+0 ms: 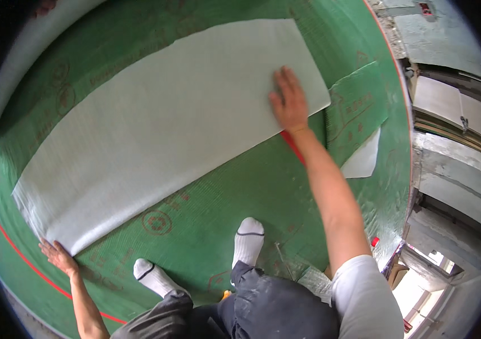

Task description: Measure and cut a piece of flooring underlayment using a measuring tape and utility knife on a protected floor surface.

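A large white foam sheet (173, 113) lies spread over a green printed floor covering (206, 198). My right hand (291, 104) rests flat on the sheet near its right end, fingers stretched out. At the sheet's lower left corner, my left hand (58, 257) touches the edge with its fingers spread. The sheet looks slightly raised and rounded beside that corner. A red strip (293, 147) shows from under the near edge, just below my right wrist.
A separate green piece (356, 101) and a small white scrap (363, 158) lie to the right. A big white roll or curved sheet (26, 62) stands at the far left. Along the right side are stacked boards (458, 133). My socked feet (249, 240) stand on the covering.
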### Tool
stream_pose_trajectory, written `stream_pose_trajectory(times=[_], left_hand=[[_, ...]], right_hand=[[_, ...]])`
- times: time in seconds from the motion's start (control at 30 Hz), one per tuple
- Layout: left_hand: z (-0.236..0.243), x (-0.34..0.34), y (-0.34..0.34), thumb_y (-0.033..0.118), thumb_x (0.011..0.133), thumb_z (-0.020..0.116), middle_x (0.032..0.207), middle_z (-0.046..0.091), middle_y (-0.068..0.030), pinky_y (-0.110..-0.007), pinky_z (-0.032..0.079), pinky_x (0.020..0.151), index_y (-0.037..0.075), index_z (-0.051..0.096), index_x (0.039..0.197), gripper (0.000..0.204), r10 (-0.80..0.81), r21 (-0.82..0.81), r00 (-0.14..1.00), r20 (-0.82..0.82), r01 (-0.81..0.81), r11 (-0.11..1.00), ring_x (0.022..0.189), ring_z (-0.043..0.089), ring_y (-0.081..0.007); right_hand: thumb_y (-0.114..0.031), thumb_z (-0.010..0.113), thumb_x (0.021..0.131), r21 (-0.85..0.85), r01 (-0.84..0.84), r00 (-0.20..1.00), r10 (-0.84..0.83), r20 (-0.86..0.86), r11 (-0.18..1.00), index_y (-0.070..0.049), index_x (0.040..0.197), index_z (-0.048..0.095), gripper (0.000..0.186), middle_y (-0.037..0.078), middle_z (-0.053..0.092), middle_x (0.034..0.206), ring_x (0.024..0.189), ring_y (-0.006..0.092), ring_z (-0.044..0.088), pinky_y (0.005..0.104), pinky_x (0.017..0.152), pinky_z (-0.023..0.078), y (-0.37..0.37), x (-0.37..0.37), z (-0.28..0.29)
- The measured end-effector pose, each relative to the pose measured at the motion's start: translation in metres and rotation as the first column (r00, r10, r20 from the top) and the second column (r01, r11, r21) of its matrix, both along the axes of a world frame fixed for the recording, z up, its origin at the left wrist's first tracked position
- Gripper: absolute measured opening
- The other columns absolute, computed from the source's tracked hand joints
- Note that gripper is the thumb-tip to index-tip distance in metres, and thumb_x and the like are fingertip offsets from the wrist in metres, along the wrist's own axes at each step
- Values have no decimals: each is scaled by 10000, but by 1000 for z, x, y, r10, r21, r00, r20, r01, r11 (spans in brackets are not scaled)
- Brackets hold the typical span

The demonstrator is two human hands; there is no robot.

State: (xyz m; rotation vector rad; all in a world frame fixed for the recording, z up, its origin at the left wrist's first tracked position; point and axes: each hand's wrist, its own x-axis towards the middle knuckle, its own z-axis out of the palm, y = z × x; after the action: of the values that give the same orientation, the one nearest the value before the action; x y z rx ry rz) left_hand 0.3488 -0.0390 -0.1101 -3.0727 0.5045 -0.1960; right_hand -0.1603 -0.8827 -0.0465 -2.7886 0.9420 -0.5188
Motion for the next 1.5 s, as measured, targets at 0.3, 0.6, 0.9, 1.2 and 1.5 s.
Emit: stream_pose_trajectory(times=[0.3,0.6,0.9,1.2,1.5], left_hand=[[3,5,5,698,1194,311,1931,166,-131,-705,90,1381,286,222,1856,785,28,9,999,-23,-27,1000,1776,132,-401],[-13,-23,-15,679,1182,391,1931,168,-127,-681,103,1389,254,226,1856,813,92,39,995,-46,-91,995,1777,134,-396],[67,-43,-77,612,1199,439,1909,208,-183,-624,59,1419,113,287,1824,814,32,-88,983,181,-16,996,1774,142,-389],[75,-215,-387,382,1039,710,1916,183,-189,-642,32,1423,106,338,1809,899,-659,-384,715,-234,555,738,1780,116,-398],[70,-217,-378,352,1109,644,1901,236,-189,-609,48,1428,79,368,1791,785,-615,-312,768,-178,548,776,1774,154,-386]], right_hand=[[-432,592,1163,51,132,991,-132,1,990,-101,1719,484,657,209,423,1804,1641,423,428,532,1346,358,-60,-38,-6],[-446,567,1170,43,253,963,-248,-110,966,-68,1742,431,699,203,383,1827,1681,411,362,534,1404,261,-88,-57,-9],[-448,588,1164,-22,-60,993,62,98,998,-92,1729,484,676,198,446,1799,1683,408,387,603,1384,267,77,44,72],[-460,664,1067,156,-392,920,392,33,907,-106,1698,521,737,203,451,1784,1681,410,378,643,1386,257,311,185,-4],[-478,659,1085,175,-293,951,305,-45,940,-98,1700,505,739,222,391,1815,1697,422,340,651,1398,214,243,134,-5]])
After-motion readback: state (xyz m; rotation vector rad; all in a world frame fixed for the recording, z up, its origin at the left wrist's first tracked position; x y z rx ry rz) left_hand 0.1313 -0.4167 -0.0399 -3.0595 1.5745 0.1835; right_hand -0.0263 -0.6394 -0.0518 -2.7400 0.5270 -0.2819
